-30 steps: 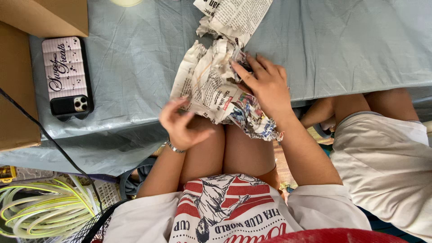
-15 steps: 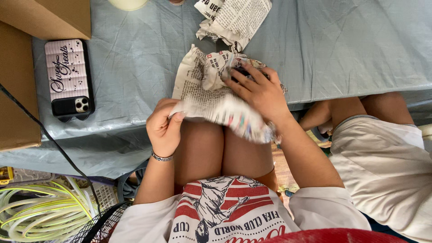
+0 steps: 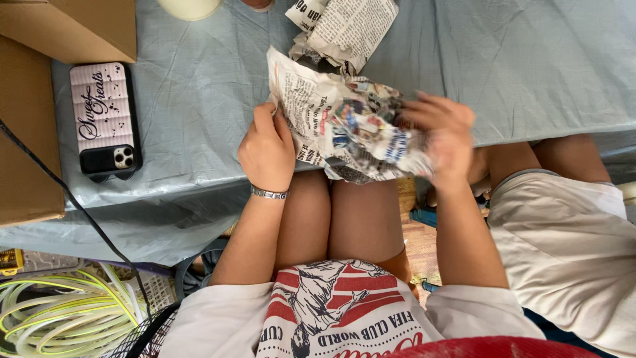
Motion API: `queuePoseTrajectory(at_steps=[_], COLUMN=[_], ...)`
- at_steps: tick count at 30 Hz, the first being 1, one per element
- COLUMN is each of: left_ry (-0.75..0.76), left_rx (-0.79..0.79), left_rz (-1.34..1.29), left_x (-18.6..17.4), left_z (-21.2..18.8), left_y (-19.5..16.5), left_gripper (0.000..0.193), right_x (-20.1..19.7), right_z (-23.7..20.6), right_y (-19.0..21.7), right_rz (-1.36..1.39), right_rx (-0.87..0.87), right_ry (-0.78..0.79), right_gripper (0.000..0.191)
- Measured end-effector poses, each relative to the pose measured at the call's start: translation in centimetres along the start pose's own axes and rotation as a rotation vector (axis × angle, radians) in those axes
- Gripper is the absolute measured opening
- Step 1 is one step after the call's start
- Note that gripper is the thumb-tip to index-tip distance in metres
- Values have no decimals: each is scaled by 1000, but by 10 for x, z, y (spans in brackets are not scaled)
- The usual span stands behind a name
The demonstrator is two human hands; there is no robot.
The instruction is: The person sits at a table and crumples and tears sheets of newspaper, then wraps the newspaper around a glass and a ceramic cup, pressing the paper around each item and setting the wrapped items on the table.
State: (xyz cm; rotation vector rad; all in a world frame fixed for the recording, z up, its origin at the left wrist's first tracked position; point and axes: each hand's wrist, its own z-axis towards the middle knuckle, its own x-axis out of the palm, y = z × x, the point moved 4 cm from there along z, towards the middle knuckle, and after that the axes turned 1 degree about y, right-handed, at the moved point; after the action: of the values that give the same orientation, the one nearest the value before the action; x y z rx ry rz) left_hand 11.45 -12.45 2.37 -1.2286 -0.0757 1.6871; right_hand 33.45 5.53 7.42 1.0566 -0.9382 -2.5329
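Note:
A crumpled newspaper bundle (image 3: 344, 122) lies at the near edge of a table draped in pale blue cloth (image 3: 530, 66). My left hand (image 3: 267, 151) grips its left edge, a metal bracelet on the wrist. On the bundle's right side my right hand (image 3: 445, 142) presses in, blurred by motion. A second crumpled sheet of newspaper (image 3: 348, 30) rests just beyond the bundle on the cloth.
A phone in a pale striped case (image 3: 106, 119) lies on the cloth at left, beside cardboard boxes (image 3: 26, 126). A black cable (image 3: 79, 212) runs down to coiled yellow-green tubing (image 3: 59, 318). Another person's legs in white shorts (image 3: 563, 225) are at right.
My left hand rose from under the bundle to grip its left edge. The bundle turned and moved up onto the table, and my right hand shifted to its right side.

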Motion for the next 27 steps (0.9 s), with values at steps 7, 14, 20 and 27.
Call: queuePoseTrajectory(at_steps=[7, 14, 20, 27], left_ry=[-12, -17, -33, 23], left_rx=[14, -52, -12, 174], left_rz=[5, -47, -81, 131], left_x=[3, 0, -7, -9], left_z=[-3, -1, -2, 3], left_y=[1, 5, -6, -16], left_gripper=[14, 16, 41, 64], right_x=[9, 14, 4, 40], right_z=[-53, -50, -37, -6], right_y=[20, -36, 27, 58], right_rz=[-340, -42, -472, -719], right_rx=[-5, 431, 213, -91], right_ry=[-175, -384, -374, 181], right_gripper=[36, 15, 48, 76])
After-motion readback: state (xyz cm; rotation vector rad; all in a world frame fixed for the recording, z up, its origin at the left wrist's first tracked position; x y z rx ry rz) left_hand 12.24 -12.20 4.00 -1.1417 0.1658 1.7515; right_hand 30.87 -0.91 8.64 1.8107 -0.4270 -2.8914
